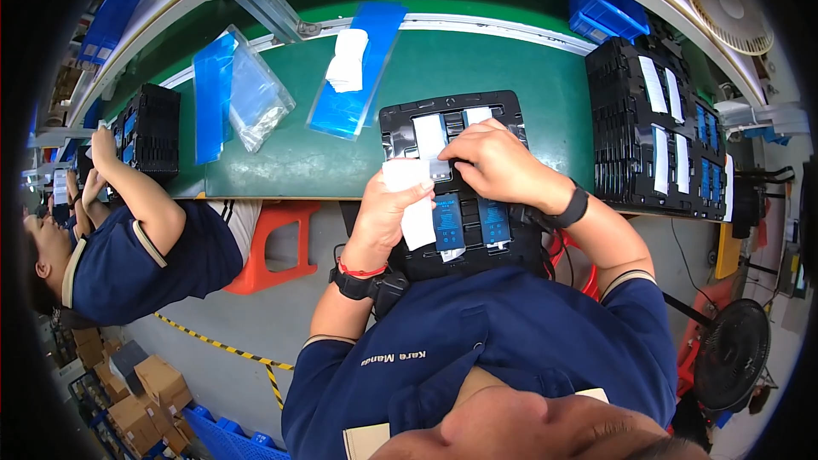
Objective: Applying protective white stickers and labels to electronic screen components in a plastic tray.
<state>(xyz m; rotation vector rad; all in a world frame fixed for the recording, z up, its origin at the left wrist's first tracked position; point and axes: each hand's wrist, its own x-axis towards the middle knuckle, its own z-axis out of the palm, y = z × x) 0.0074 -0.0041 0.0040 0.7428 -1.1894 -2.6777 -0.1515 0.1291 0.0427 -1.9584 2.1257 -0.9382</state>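
A black plastic tray point(392, 125) with pockets lies before me, its near part reaching past the table edge. Flat blue-and-black battery packs point(447, 223) sit in its near pockets, and white strips point(430, 129) cover the far ones. My left hand point(379, 211) is closed on a white paper-like slip point(417, 226), thumb on top, held over the tray's left side. My right hand point(503, 163) bends over the middle of the tray, fingertips pinched together beside the left white strip. What lies between those fingertips, if anything, is too small to tell.
On the green table point(290, 166) lie blue film sheets point(332, 109), a white stack point(348, 61) and a clear plastic bag point(258, 98). Stacked black trays point(618, 132) stand at right, a blue bin point(605, 8) behind them. A co-worker point(162, 247) works at left by more trays point(158, 132).
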